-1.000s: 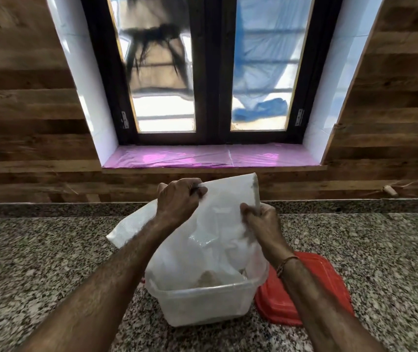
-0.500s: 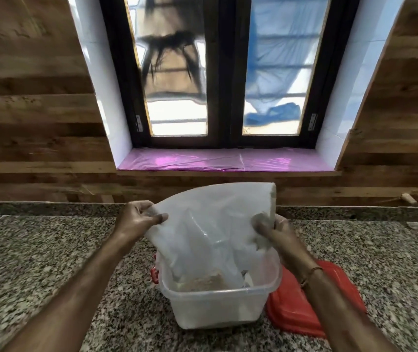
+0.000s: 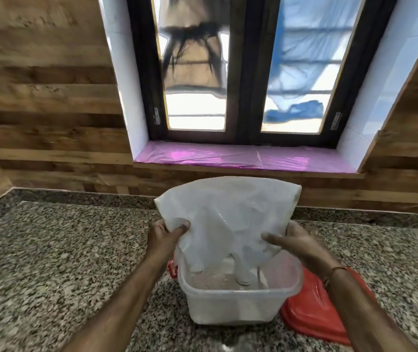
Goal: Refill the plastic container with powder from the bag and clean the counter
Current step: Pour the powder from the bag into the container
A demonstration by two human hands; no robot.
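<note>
Left hand (image 3: 167, 237) and right hand (image 3: 294, 243) pinch the sides of the white plastic bag (image 3: 228, 209); aim its mouth below the fingers, inside the clear container (image 3: 236, 307), and shake gently.

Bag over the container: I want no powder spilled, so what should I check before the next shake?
1. Bag mouth hangs inside the container: ok.
2. Left hand and right hand both grip the bag: ok.
3. Red lid off, lying on the counter at the right: ok.
4. Powder lies low in the container, room left: ok.
5. More powder left inside the bag: cannot tell.
6. Spilled powder on the speckled counter: cannot tell.
</note>
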